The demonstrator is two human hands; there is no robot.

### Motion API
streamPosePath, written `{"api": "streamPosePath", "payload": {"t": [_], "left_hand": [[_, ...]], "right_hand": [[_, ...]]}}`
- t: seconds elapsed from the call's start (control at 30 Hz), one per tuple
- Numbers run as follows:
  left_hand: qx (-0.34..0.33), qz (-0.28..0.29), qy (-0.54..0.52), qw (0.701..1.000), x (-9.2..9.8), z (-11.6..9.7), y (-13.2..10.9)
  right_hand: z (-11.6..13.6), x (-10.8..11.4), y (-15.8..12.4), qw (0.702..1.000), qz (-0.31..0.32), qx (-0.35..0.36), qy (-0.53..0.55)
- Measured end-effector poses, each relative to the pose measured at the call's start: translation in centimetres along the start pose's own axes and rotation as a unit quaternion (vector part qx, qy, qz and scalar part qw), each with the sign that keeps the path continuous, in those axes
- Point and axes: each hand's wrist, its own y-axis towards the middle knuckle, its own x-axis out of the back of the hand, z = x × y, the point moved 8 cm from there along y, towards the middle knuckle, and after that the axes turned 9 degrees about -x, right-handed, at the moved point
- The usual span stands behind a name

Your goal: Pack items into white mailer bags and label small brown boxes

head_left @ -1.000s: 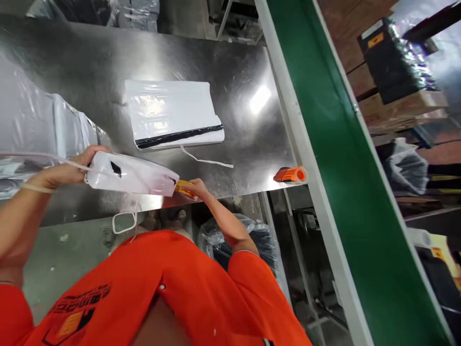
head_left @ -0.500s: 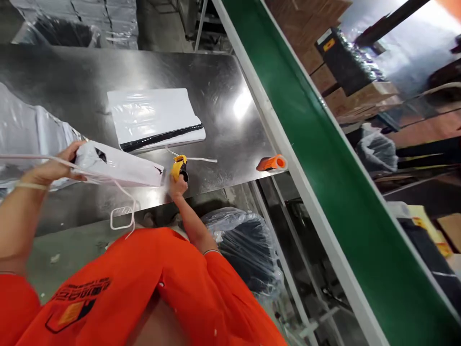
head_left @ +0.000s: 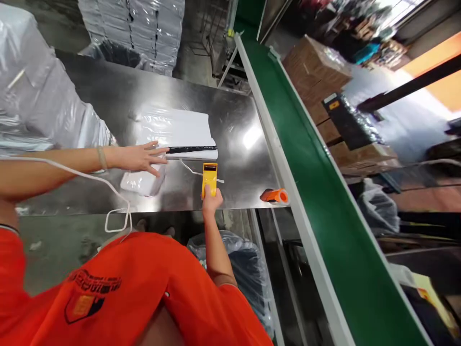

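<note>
My left hand (head_left: 142,157) is stretched out with its fingers spread, above or touching the left end of a white plastic-wrapped pack. It holds nothing. Just below it lies a smaller white package (head_left: 142,183) in clear film, partly hidden by the hand. The larger flat white pack (head_left: 190,127) has a black band (head_left: 192,149) along its near edge. My right hand (head_left: 211,202) is closed around a yellow handheld device, apparently a barcode scanner (head_left: 209,175), its dark slot facing away from me. Beneath it a thin white cord (head_left: 192,170) lies on the metal table.
The metal table (head_left: 237,168) borders a green conveyor (head_left: 309,168) on the right. An orange tool (head_left: 275,195) lies at its corner. Wrapped white packages (head_left: 54,91) are piled left. A lined bin (head_left: 248,269) stands below, and a white cable (head_left: 115,190) hangs before me.
My left hand has let go of the white package and moved right, fingers spreading. The package now lies on the table. My right hand has turned the yellow scanner to point away.
</note>
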Motion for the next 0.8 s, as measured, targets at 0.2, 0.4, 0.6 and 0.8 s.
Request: {"api": "streamPosePath", "payload": {"t": [0.2, 0.4, 0.6, 0.8], "left_hand": [[0.129, -0.064, 0.071, 0.987, -0.5, 1.0, 0.1], [0.408, -0.201, -0.027, 0.89, -5.9, -2.4, -0.6], [0.428, -0.258, 0.016, 0.866, -7.9, -5.2, 1.8], [0.386, -0.183, 0.06, 0.902, -9.8, -6.0, 0.8]], "right_hand": [[3.1, -1.1, -2.4, 0.978, 0.099, -0.056, 0.174], [3.3, -5.7, -4.1, 0.959, 0.18, -0.134, 0.173], [2.8, -4.9, -4.2, 0.955, 0.183, -0.167, 0.162], [3.6, -0.7, -2.5, 0.964, 0.113, -0.15, 0.186]]}}
